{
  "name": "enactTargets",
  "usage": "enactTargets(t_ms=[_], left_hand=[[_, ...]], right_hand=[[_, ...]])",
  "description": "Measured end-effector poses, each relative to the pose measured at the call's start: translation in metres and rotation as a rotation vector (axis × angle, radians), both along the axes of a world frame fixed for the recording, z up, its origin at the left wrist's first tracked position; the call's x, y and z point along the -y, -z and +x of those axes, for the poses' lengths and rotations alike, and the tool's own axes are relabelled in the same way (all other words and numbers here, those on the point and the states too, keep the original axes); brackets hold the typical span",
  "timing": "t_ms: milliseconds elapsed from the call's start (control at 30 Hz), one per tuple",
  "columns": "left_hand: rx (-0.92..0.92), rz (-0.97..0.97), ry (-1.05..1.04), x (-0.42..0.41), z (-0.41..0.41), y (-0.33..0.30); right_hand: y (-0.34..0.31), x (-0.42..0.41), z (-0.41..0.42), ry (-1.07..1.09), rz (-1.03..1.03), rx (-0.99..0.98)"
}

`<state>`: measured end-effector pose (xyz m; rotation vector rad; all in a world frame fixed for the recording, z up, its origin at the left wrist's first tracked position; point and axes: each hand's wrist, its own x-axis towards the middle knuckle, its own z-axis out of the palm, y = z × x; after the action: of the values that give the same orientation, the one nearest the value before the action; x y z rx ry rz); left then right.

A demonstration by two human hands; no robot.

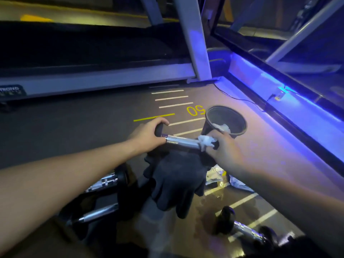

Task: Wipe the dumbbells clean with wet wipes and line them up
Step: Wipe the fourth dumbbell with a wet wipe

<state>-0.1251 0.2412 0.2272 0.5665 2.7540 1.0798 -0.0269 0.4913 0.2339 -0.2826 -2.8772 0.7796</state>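
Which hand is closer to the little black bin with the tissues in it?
The right hand. It holds the wet wipe on the dumbbell just in front of the bin. The left hand grips the dumbbell's other end, farther away.

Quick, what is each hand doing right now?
Left hand: closed around one end of the dumbbell.
Right hand: closed on a white wipe, pressed against the dumbbell's handle.

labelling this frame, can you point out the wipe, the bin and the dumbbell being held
wipe [205, 141], head view, on the crumpled white wad at the bar's right end
bin [209, 125], head view, on its dark outer wall at the left
dumbbell [181, 142], head view, on the middle of the chrome bar
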Motion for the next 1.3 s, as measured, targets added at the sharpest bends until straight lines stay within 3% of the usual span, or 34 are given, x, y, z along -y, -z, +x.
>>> enactTargets(t_ms=[300,600,900,1133,1300], left_hand=[[-0.025,-0.038,0.013,0.012,0.0,-0.001],[0.06,-0.201,0.225,0.03,0.015,-0.005],[0.05,-0.162,0.243,0.039,0.022,-0.001],[0.069,-0.167,0.231,0.042,0.021,0.003],[0.078,-0.179,0.227,0.045,0.017,0.004]], right_hand=[[-0.011,0.009,-0.008,-0.023,0.002,0.003],[-0.011,0.007,0.005,-0.086,0.021,0.059],[-0.02,0.015,0.002,-0.115,0.26,-0.248],[-0.024,0.045,-0.018,-0.155,0.179,-0.214],[-0.013,0.071,-0.033,-0.237,0.29,-0.098]])
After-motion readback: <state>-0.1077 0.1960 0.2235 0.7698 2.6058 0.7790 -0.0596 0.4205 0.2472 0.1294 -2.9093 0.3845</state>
